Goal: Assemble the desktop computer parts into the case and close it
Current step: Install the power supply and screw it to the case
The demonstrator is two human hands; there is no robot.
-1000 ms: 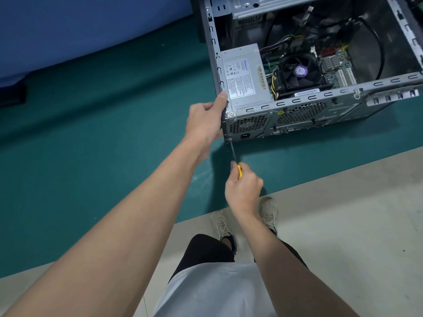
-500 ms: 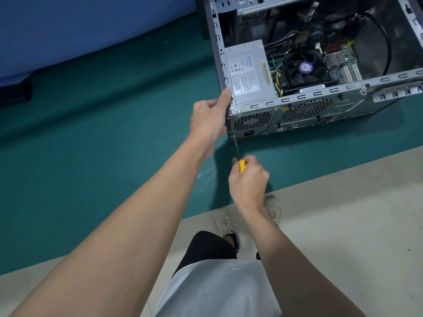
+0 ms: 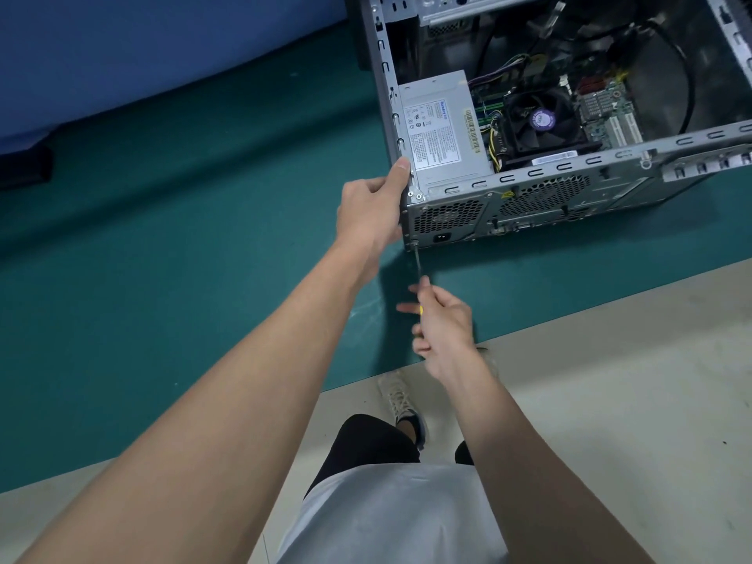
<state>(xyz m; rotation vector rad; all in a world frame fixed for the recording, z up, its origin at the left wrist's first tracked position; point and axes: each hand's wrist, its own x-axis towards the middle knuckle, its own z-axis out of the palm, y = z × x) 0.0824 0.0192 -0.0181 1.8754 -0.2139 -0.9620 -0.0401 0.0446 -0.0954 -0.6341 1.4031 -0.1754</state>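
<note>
- Left hand (image 3: 372, 215) grips the computer case (image 3: 569, 189) corner; the case lies open on the green mat (image 3: 162, 238)
- Right hand (image 3: 441, 323) holds the screwdriver (image 3: 418, 270); its tip apparently meets the rear panel's lower corner

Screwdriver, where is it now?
Middle of the head view: the right hand holds the screwdriver, tip at a corner of the computer case, below the left hand.

Both arms reach forward, the left hand (image 3: 370, 213) gripping the case's (image 3: 602, 177) near left corner, thumb on top, the right hand (image 3: 445, 321) just below that corner curled round a screwdriver (image 3: 417, 263).
</note>
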